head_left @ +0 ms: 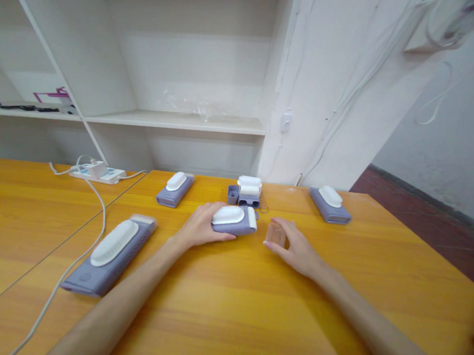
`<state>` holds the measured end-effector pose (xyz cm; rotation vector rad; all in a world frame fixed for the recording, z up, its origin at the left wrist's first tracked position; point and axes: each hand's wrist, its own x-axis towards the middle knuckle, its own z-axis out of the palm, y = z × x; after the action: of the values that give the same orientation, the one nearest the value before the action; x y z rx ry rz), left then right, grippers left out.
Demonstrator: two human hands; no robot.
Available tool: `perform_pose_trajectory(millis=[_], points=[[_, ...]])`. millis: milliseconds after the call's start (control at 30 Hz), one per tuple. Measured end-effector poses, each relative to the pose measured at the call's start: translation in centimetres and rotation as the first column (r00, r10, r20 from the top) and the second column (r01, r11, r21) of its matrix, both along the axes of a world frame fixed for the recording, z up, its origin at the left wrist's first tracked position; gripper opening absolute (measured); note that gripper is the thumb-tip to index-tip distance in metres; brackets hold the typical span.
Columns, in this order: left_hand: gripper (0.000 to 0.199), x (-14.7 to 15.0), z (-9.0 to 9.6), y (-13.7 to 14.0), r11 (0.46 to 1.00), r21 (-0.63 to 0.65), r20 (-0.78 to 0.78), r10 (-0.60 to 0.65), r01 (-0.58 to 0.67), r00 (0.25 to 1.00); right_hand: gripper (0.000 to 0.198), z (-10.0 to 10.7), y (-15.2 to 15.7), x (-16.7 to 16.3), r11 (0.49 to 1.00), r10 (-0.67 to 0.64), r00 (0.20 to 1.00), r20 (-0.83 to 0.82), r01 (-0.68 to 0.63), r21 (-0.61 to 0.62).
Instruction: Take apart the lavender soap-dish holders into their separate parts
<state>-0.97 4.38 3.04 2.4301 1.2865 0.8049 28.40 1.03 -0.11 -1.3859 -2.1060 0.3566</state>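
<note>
My left hand (pixel 204 225) is wrapped round a grey-purple handheld device (pixel 239 227) with a white oval bristle pad on top. A white roller (pixel 252 219) shows uncovered at its right end. To the right, apart from the device, my right hand (pixel 297 249) grips a clear plastic cap (pixel 276 233) between thumb and fingers. Just behind the device are a cluster of white rollers (pixel 249 186), a small grey-purple cup (pixel 233 194) and a thin wire coil (pixel 264 202).
Similar devices lie at the near left (pixel 112 252), back left (pixel 175 188) and back right (pixel 331 204) of the wooden table (pixel 219 317). A power strip (pixel 99 174) and its white cable (pixel 103 217) lie on the left. White shelves (pixel 176 120) stand behind.
</note>
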Motion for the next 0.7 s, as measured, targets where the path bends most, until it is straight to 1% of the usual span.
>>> perform_pose_trajectory(millis=[67,167,233,333,433,500,700], points=[[0.075,0.1,0.4,0.0,0.999,0.042,-0.019,-0.030,0.031,0.999,0.066,0.3,0.1,-0.6,0.999,0.015,0.999,0.047,-0.017,0.037],[0.078,0.4,1.3,0.1,0.994,0.090,-0.033,-0.058,0.061,0.998,0.070,1.0,0.2,-1.1,0.999,0.038,0.999,0.015,-0.038,0.007],[0.079,0.4,1.9,0.2,0.992,0.107,-0.033,-0.056,0.059,0.998,0.071,1.4,0.2,-1.1,0.999,0.039,0.999,0.005,-0.039,0.015],[0.081,0.5,2.7,0.2,0.987,0.136,-0.076,-0.075,0.085,0.994,0.080,2.0,0.2,-1.2,0.993,0.033,0.998,0.054,-0.039,0.112],[0.082,0.4,3.2,0.4,0.974,0.171,-0.153,-0.121,0.147,0.981,0.088,2.7,0.4,-1.8,0.981,0.086,0.986,0.145,-0.109,0.161],[0.083,0.4,3.2,0.5,0.966,0.194,-0.186,-0.133,0.169,0.973,0.083,3.4,0.8,-2.6,0.977,0.103,0.970,0.218,-0.140,0.160],[0.081,0.1,2.9,0.5,0.950,0.255,-0.236,-0.118,0.179,0.964,0.062,5.3,1.5,-4.8,0.976,0.038,0.901,0.433,-0.126,0.176]])
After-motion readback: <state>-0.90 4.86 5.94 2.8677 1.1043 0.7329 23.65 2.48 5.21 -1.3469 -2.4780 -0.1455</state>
